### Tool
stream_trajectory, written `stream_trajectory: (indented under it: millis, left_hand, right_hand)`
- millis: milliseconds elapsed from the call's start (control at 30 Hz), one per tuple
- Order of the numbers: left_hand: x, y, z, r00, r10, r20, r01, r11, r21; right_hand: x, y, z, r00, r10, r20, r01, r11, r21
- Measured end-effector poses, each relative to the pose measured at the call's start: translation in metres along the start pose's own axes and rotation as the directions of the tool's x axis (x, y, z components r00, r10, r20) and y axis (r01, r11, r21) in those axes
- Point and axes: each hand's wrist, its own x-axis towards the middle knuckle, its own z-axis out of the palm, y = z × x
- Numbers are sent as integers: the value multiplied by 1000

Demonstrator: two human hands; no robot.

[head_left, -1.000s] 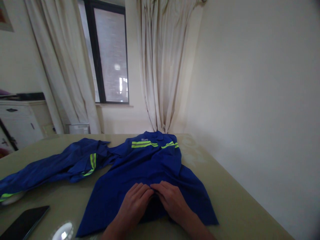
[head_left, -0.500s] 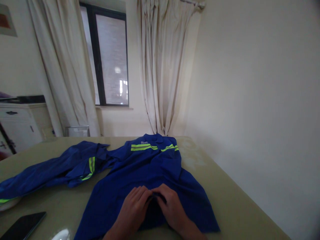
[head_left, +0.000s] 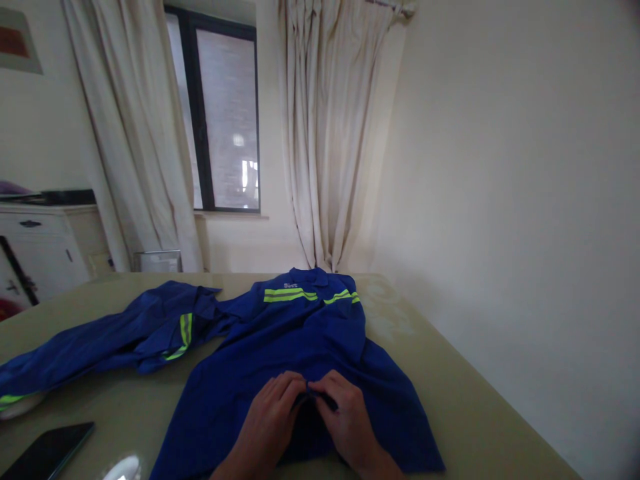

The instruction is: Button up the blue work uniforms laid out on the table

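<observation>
A blue work jacket (head_left: pixel 295 340) with yellow-green reflective stripes lies spread on the pale table (head_left: pixel 465 413), collar toward the window. One sleeve (head_left: pixel 100 347) stretches out to the left. My left hand (head_left: pixel 273 417) and my right hand (head_left: pixel 343 417) meet at the jacket's front placket near the hem. The fingers of both hands are curled and pinch the cloth where the two front edges come together. What sits between the fingertips is too small to make out.
A dark phone (head_left: pixel 47 453) lies at the near left table edge, beside a bright reflection. A white rounded object (head_left: pixel 15 405) peeks from under the sleeve end. Curtains, a window and a white cabinet (head_left: pixel 40 247) stand beyond the table; a bare wall runs along the right.
Both hands stay on the jacket front; their fingers have curled from lying flatter into a pinch on the cloth. The view shifted slightly.
</observation>
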Motion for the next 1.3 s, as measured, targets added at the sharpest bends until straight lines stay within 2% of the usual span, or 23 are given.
stream_trajectory:
  millis: [133,333,500,600,700,833,1133,1300]
  left_hand:
    - [-1,1,0,1000,-14,-17,12,996,-84]
    - [-2,2,0,998,-56,24,59,980,-188]
    - [-3,-1,5,994,-80,68,93,973,-209]
    - [-3,-1,6,988,-122,90,140,962,-234]
    - [-2,1,5,977,-176,124,204,937,-284]
    - [-2,2,5,957,-236,166,280,899,-337]
    - [1,3,2,930,-322,179,368,828,-423]
    - [6,3,-1,906,-373,201,423,775,-470]
  right_hand:
    - [-1,1,-1,999,-39,34,39,999,-14]
    - [-1,5,-1,995,-50,85,56,996,-67]
    - [1,2,-5,988,-36,151,54,992,-117]
    - [2,1,-6,990,5,138,12,993,-121]
    - [2,1,-4,994,56,98,-46,993,-105]
    - [1,1,-4,993,51,104,-45,997,-57]
    - [3,-13,-14,987,44,151,-57,995,85]
    - [4,-6,-7,986,96,135,-107,991,80]
